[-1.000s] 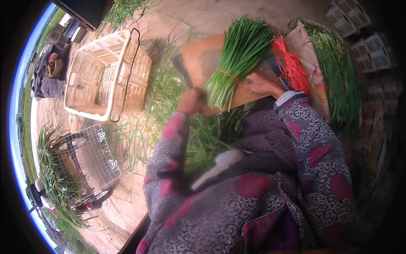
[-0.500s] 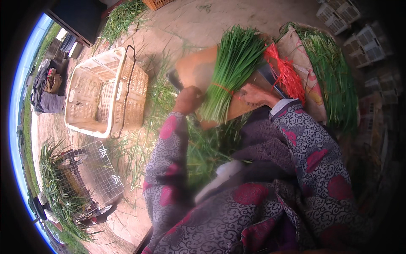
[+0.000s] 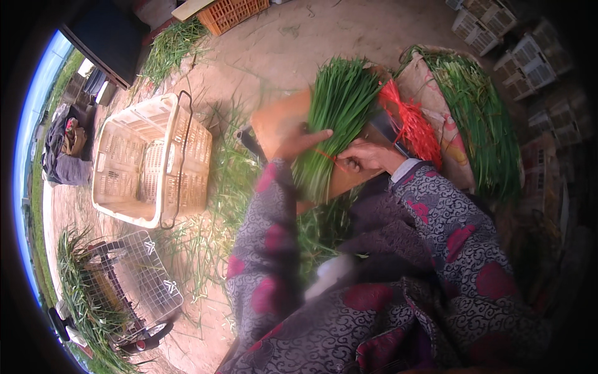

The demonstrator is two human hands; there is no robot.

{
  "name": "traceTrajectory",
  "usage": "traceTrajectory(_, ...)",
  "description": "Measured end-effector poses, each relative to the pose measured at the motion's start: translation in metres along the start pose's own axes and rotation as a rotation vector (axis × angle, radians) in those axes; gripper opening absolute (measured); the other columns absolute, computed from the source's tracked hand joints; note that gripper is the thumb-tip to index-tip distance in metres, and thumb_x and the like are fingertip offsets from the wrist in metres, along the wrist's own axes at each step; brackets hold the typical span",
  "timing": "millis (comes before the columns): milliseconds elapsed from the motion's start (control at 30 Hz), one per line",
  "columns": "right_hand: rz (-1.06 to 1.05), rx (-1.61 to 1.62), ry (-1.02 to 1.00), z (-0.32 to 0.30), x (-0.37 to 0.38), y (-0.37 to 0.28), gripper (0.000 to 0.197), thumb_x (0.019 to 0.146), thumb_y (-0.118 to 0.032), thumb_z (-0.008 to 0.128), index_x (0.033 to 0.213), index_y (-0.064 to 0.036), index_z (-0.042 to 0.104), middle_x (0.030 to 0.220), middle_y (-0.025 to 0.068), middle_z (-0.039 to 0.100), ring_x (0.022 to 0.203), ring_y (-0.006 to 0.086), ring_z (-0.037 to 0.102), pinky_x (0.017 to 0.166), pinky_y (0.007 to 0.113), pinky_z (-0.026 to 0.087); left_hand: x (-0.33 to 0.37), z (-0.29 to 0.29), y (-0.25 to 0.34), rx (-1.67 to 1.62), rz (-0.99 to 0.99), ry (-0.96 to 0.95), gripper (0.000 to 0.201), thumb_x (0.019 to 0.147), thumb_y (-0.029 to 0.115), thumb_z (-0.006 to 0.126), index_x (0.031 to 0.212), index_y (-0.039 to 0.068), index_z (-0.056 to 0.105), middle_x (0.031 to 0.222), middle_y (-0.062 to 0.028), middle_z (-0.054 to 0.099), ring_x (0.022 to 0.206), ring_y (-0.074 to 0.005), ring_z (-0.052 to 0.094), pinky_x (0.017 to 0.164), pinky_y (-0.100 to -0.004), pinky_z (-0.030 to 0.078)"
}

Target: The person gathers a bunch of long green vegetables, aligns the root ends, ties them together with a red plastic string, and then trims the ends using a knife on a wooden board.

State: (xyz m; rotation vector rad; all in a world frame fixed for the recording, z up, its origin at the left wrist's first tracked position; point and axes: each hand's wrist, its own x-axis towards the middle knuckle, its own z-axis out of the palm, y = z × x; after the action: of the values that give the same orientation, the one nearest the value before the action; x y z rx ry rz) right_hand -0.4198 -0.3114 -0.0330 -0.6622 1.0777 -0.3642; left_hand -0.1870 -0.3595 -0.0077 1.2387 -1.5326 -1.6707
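Observation:
A thick bundle of green garlic chives [image 3: 341, 93] lies across a brown board [image 3: 277, 121] before me, its pale stem ends toward me. A thin red tie [image 3: 323, 153] crosses the stems. My left hand [image 3: 299, 142], somewhat blurred, grips the bundle from its left side, thumb stretched over the stems and the other fingers mostly hidden. At the right side of the stems my right hand [image 3: 367, 156] is closed, fingers curled and pinching at the red tie. Just right of the board lies a heap of loose red ties [image 3: 412, 124].
More chives [image 3: 476, 112] lie on a cloth [image 3: 430, 93] at the right. To the left stands a cream plastic basket [image 3: 198, 149] with a handle. Beyond are an orange crate [image 3: 233, 14] and stacked pale crates [image 3: 529, 62]. A wire rack [image 3: 146, 268] stands lower left; loose leaves litter the ground.
My left hand has gone from beside the bundle to over the stems, its thumb now stretched across. The right hand has closed in on the tie. The whole view has shifted slightly.

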Motion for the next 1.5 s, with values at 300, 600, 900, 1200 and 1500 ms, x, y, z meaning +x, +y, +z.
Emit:
traceTrajectory(300,-0.152,-0.168,0.073,0.011,0.002,0.014,0.011,0.091,-0.01,0.062,0.083,-0.0036,0.061,0.068,0.0042,0.058,0.057,0.0128,0.053,0.051,0.028,0.036,0.001,0.026,-0.017,0.24,0.17,0.185,0.07,0.058,0.021,0.094,0.117,-0.001,0.063,0.102,-0.0161,0.069,0.093,-0.0287,0.067,0.083,-0.0408,0.054)
traceTrajectory(600,-0.509,-0.529,0.228,0.062,-0.052,-0.026,0.026,0.094,-0.018,0.065,0.116,-0.0044,0.065,0.086,0.0028,0.068,0.076,0.0101,0.062,0.063,0.027,0.049,-0.056,0.023,0.048,0.11,0.416,0.228,0.084,0.068,0.016,0.091,0.137,-0.002,0.046,0.126,-0.015,0.06,0.113,-0.0236,0.061,0.102,-0.0365,0.048)
traceTrajectory(900,-1.068,-0.982,0.587,0.093,-0.094,-0.064,0.03,0.088,-0.016,0.066,0.116,-0.0039,0.067,0.106,0.0258,0.068,0.1,0.0449,0.065,0.083,0.047,0.053,-0.087,0.021,0.115,0.242,0.759,0.401,0.103,0.064,0.017,0.093,0.146,0.0,0.033,0.134,-0.015,0.054,0.124,-0.0242,0.054,0.108,-0.0377,0.043)
traceTrajectory(1200,-0.747,-1.342,0.634,0.093,-0.121,-0.054,0.024,0.087,-0.02,0.064,0.101,-0.0012,0.068,0.098,0.0236,0.069,0.094,0.04,0.067,0.08,0.049,0.052,-0.085,0.045,0.058,0.18,0.629,0.352,0.092,0.066,0.013,0.092,0.142,0.001,0.042,0.134,-0.0137,0.056,0.123,-0.0243,0.056,0.104,-0.0387,0.047)
traceTrajectory(1500,-0.738,-1.653,0.568,0.065,-0.077,-0.032,0.021,0.098,-0.016,0.049,0.104,-0.0035,0.065,0.101,0.0129,0.067,0.091,0.0227,0.066,0.08,0.041,0.053,-0.075,0.045,0.016,0.058,0.474,0.457,0.072,0.069,0.022,0.089,0.129,0.002,0.055,0.118,-0.0169,0.062,0.11,-0.0327,0.061,0.096,-0.0435,0.049)
